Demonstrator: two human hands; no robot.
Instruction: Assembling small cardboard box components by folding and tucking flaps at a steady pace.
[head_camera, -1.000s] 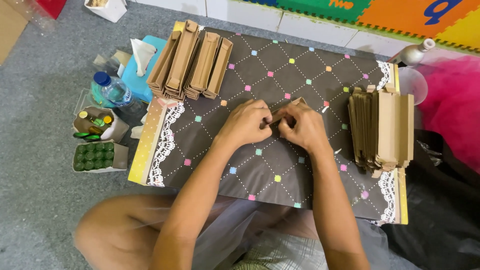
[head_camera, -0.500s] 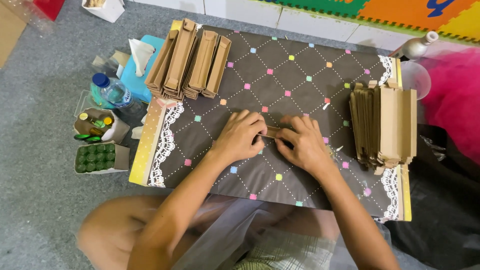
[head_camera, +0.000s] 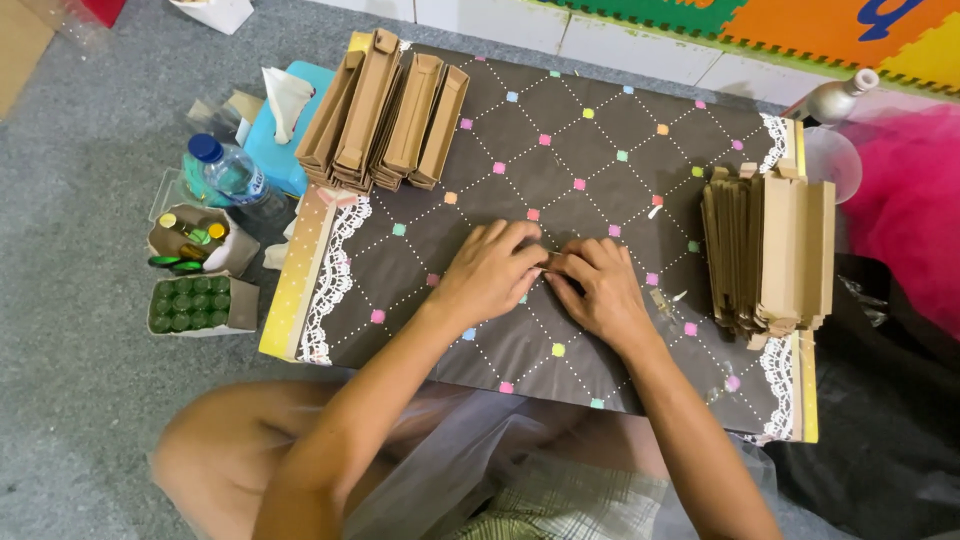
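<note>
Cardboard piece (head_camera: 553, 262), small, brown and flat, lies near the middle of the low table (head_camera: 600, 160), almost wholly hidden beneath both hands. Left hand (head_camera: 490, 272) and right hand (head_camera: 600, 290) press down on it side by side, fingertips meeting over it; the fingers are curled close and flattened onto the piece, pinching its edge between them, though how much of it they cover cannot be told.

The table wears a dark brown cloth with dotted diamond lines, small coloured squares and white lace at both short ends. At the table's far left corner sits a stack of folded boxes (head_camera: 385, 115), long narrow brown card troughs laid close together. At its right end stands a stack of flat blanks (head_camera: 770, 250), upright and tightly packed, overhanging the edge slightly. Between the two stacks the cloth gives wide room around the hands.

Left of the table, on grey carpet, stand a clear plastic bottle (head_camera: 225, 175) with a blue cap and a tray of green caps (head_camera: 195, 305).
</note>
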